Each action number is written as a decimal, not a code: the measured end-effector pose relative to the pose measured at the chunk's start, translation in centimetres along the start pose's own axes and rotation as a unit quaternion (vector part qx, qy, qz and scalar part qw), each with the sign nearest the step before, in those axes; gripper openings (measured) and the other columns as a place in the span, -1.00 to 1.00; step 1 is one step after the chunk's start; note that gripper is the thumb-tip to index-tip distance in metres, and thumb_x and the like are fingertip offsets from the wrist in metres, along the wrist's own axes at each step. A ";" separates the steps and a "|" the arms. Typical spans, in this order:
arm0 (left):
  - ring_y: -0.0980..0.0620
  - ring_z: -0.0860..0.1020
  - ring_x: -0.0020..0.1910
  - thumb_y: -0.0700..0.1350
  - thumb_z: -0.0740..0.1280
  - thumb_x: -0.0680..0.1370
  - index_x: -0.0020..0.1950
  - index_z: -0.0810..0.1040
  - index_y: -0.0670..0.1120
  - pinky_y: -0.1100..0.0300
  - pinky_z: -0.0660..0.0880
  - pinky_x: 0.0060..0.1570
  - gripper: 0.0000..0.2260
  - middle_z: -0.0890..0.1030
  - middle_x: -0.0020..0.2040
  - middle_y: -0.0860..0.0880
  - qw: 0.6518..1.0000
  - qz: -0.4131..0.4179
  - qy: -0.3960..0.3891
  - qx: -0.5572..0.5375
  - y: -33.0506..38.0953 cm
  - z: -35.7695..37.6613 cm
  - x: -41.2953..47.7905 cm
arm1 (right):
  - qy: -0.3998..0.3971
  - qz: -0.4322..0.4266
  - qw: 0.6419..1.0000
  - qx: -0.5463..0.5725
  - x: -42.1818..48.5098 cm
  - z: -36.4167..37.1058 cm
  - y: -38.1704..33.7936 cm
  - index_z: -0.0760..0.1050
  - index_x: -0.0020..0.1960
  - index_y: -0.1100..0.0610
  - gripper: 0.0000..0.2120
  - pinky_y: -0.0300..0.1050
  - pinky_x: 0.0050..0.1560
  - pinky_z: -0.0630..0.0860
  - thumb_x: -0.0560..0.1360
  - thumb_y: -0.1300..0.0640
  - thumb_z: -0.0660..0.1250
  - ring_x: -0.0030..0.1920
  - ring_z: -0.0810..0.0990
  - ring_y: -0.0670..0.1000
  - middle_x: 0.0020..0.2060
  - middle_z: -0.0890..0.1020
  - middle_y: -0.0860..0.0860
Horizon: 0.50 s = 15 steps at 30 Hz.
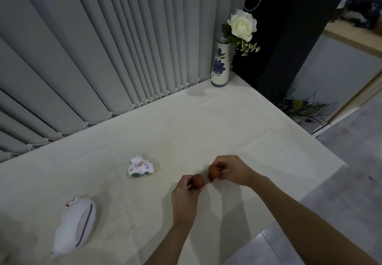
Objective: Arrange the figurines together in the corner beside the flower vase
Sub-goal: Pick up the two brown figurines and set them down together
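Beside the blinds, vase [220, 64] holds a rose [242, 25]; each hand's grip clasps a brown figurine.

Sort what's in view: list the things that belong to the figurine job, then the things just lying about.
Job:
left hand on a brown figurine
right hand on another brown figurine
small white painted figurine
large white figurine, lying on its side
flower vase in the corner
table

Lying about:
window blinds
plant on the floor
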<state>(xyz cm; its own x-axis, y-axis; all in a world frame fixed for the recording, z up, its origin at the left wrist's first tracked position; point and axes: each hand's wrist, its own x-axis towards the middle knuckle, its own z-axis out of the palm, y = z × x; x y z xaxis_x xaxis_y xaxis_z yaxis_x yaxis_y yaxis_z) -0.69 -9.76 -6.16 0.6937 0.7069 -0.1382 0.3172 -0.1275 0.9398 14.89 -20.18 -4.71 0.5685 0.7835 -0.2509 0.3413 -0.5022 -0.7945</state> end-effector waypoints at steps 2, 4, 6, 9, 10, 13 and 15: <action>0.33 0.54 -0.26 -0.46 0.34 0.37 -0.21 0.52 -0.12 0.53 0.48 -0.19 -0.77 0.59 -0.28 0.05 1.000 -0.003 -0.002 0.000 -0.1 0.0 0.0 | 0.000 0.000 1.000 0.015 0.0 0.0 0.2 0.57 -0.18 0.17 -0.73 -0.30 -0.15 0.56 0.26 0.49 0.36 -0.17 0.60 0.00 -0.22 0.63 0.05; 0.30 0.54 -0.25 -0.43 0.35 0.38 -0.20 0.52 -0.10 0.41 0.52 -0.12 -0.77 0.60 -0.28 0.06 1.000 -0.007 -0.007 0.006 -0.3 0.0 0.0 | -0.003 -0.002 1.000 0.017 0.0 0.0 0.3 0.57 -0.15 0.21 -0.74 -0.42 -0.20 0.53 0.26 0.50 0.36 -0.19 0.59 -0.03 -0.22 0.62 0.04; 0.29 0.54 -0.26 -0.43 0.35 0.38 -0.21 0.52 -0.07 0.35 0.53 -0.10 -0.76 0.59 -0.28 0.07 1.000 -0.008 -0.011 0.008 -0.4 -0.1 0.1 | -0.007 -0.005 1.000 0.015 0.1 0.0 0.4 0.58 -0.12 0.27 -0.75 -0.48 -0.22 0.50 0.26 0.51 0.36 -0.20 0.59 -0.06 -0.22 0.62 0.05; 0.30 0.53 -0.27 -0.44 0.34 0.37 -0.25 0.49 0.03 0.48 0.50 -0.16 -0.67 0.59 -0.30 0.09 1.000 0.000 -0.015 0.018 -0.4 -0.1 0.2 | -0.010 -0.011 1.000 0.014 0.1 0.0 0.5 0.58 -0.11 0.28 -0.75 -0.50 -0.21 0.49 0.26 0.50 0.38 -0.20 0.58 -0.07 -0.21 0.62 0.03; 0.31 0.54 -0.27 -0.44 0.33 0.36 -0.26 0.49 0.03 0.51 0.49 -0.18 -0.66 0.59 -0.30 0.09 1.000 0.002 -0.015 0.021 -0.3 -0.2 0.1 | -0.011 -0.014 1.000 0.012 0.1 0.0 0.5 0.59 -0.10 0.28 -0.75 -0.50 -0.20 0.49 0.26 0.49 0.39 -0.19 0.59 -0.07 -0.21 0.62 0.03; 0.31 0.53 -0.28 -0.46 0.32 0.36 -0.26 0.49 0.04 0.53 0.48 -0.19 -0.64 0.58 -0.30 0.09 0.999 0.002 -0.020 0.026 -0.3 -0.2 0.1 | -0.016 -0.018 1.000 0.007 0.2 0.0 0.5 0.59 -0.08 0.27 -0.73 -0.51 -0.18 0.50 0.26 0.48 0.40 -0.15 0.59 -0.07 -0.18 0.63 0.02; 0.33 0.53 -0.28 -0.45 0.32 0.36 -0.26 0.49 0.02 0.55 0.46 -0.21 -0.66 0.59 -0.30 0.09 0.999 0.001 -0.023 0.033 -0.2 -0.3 0.0 | -0.017 -0.022 1.000 0.001 0.2 0.0 0.5 0.60 -0.07 0.26 -0.73 -0.51 -0.17 0.49 0.26 0.47 0.42 -0.14 0.58 -0.07 -0.16 0.64 0.04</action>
<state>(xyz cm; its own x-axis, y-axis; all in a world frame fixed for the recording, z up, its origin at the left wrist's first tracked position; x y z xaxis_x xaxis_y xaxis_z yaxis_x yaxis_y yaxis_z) -0.93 -9.49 -6.30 0.7231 0.6735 -0.1531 0.3572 -0.1749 0.9175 15.21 -20.32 -5.16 0.5275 0.8166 -0.2343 0.3635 -0.4662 -0.8066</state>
